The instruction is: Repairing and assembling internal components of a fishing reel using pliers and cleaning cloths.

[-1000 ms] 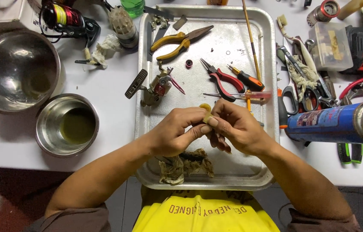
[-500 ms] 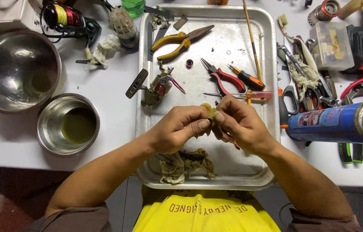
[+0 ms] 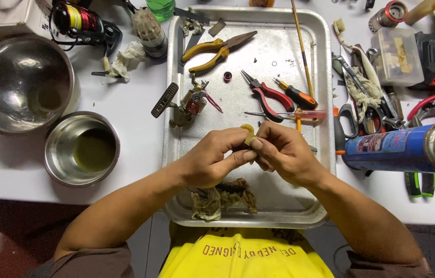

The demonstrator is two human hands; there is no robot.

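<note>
Left hand (image 3: 212, 160) and right hand (image 3: 283, 152) pinching small yellowish part (image 3: 248, 135), possibly a ring, over metal tray (image 3: 284, 51)

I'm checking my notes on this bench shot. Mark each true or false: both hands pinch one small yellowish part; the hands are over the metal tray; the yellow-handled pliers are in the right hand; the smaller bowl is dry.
1. True: left hand and right hand pinch the small yellowish part.
2. True: they are over the metal tray.
3. False: the yellow-handled pliers lie on the tray.
4. False: the smaller bowl holds greenish liquid.
</note>
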